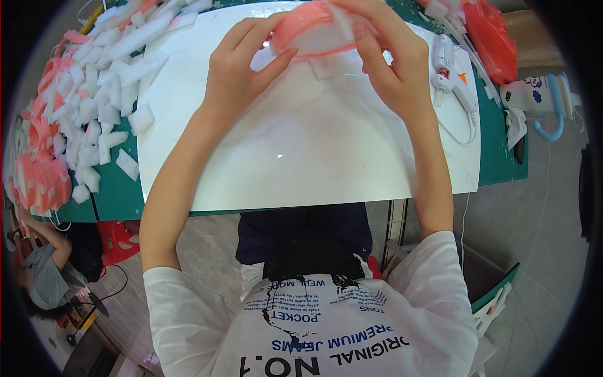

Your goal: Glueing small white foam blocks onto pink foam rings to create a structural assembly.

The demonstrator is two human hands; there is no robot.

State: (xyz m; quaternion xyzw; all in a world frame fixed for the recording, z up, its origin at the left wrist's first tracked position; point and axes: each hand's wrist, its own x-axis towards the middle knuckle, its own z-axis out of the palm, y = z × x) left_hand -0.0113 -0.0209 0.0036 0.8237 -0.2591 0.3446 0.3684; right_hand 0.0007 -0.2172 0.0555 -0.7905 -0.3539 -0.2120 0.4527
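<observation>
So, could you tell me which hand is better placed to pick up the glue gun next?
The right hand, I'd say. The glue gun lies just beside it on the white sheet, while the left hand is across the pink and white foam piece that both hands hold.

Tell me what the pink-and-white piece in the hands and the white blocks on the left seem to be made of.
Pink-and-white piece: looks like soft foam, matte, with a pink layer over white, pinched by the left hand and right hand. White blocks: likely the same foam, matte, with rough-cut, uneven edges.
</observation>
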